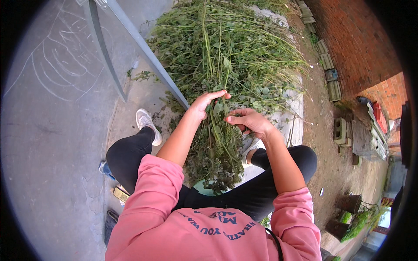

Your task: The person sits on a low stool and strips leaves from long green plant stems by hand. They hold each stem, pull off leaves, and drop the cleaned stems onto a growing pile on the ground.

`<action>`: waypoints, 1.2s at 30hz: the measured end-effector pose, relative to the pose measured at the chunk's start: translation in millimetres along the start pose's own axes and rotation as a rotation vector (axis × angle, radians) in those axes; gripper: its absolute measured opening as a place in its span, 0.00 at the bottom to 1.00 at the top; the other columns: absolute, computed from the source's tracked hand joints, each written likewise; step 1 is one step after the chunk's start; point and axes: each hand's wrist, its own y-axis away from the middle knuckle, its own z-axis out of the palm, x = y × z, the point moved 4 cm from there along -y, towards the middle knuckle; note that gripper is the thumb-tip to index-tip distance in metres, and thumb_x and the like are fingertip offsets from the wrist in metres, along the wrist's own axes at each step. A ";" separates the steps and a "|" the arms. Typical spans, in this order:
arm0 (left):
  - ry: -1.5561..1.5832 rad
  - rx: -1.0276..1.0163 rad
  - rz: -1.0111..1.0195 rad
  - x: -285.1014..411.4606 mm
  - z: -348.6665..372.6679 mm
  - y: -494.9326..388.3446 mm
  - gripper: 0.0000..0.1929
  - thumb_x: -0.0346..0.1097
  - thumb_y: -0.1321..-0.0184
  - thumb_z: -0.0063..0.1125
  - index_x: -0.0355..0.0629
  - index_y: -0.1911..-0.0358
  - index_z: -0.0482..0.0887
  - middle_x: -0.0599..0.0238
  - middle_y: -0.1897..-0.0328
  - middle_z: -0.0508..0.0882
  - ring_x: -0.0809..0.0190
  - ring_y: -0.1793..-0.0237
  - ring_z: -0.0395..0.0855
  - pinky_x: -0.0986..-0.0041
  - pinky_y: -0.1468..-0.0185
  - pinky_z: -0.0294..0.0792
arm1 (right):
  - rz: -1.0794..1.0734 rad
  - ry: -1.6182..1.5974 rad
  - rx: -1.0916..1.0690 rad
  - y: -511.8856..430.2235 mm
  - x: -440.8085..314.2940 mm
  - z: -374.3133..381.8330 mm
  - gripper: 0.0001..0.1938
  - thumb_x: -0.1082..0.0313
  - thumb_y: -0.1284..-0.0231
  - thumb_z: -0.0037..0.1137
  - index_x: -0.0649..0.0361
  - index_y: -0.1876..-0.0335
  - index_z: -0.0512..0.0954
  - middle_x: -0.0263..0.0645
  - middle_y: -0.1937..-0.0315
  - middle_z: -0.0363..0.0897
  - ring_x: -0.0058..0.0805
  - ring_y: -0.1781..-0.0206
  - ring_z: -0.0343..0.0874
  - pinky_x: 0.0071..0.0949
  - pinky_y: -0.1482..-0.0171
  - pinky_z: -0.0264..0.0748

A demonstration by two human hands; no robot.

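Note:
A bundle of leafy green stalks with seed spikes [217, 138] hangs between my legs, its spikes pointing toward me. My left hand [205, 103] curls around the stems near the middle, fingers reaching over them. Just right of the bundle, my right hand [251, 122] has thumb and fingers closed on small green leaves [237, 114]. Beyond both hands spreads a large heap of the same cut plants [228, 49]. A pale green rounded object [202, 186] shows partly under the spikes, mostly hidden by the plants and my legs.
A grey metal leg [150, 58] slants down to the heap beside my left forearm; a curved metal strip [104, 55] stands left of it. Concrete floor lies left, bare soil right. Along the brick wall [356, 42] are blocks [339, 130]. Plant pots [348, 202] stand lower right.

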 end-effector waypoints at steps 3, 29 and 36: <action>0.012 -0.086 -0.025 -4.1 11.7 8.1 0.20 0.46 0.39 0.63 0.44 0.46 0.82 0.68 0.56 0.87 0.67 0.61 0.85 0.71 0.55 0.78 | -0.034 -0.090 -0.001 -1.7 -0.2 -0.7 0.11 0.56 0.42 0.66 0.49 0.61 0.77 0.24 0.69 0.80 0.10 0.75 0.61 0.17 0.75 0.54; -0.167 0.229 -0.122 -24.5 3.8 -10.9 0.15 0.50 0.40 0.64 0.46 0.62 0.83 0.73 0.70 0.81 0.71 0.72 0.76 0.78 0.68 0.66 | -0.272 0.503 0.157 -22.9 22.0 -1.6 0.16 0.54 0.33 0.54 0.59 0.67 0.82 0.30 0.79 0.80 0.20 0.77 0.73 0.26 0.72 0.68; -0.024 0.393 -0.023 -24.9 -10.1 -16.6 0.10 0.45 0.40 0.63 0.47 0.64 0.83 0.72 0.72 0.81 0.72 0.76 0.72 0.78 0.73 0.63 | -0.413 0.884 0.368 -20.0 15.9 21.7 0.18 0.52 0.31 0.47 0.59 0.66 0.80 0.52 0.69 0.81 0.56 0.63 0.80 0.49 0.57 0.76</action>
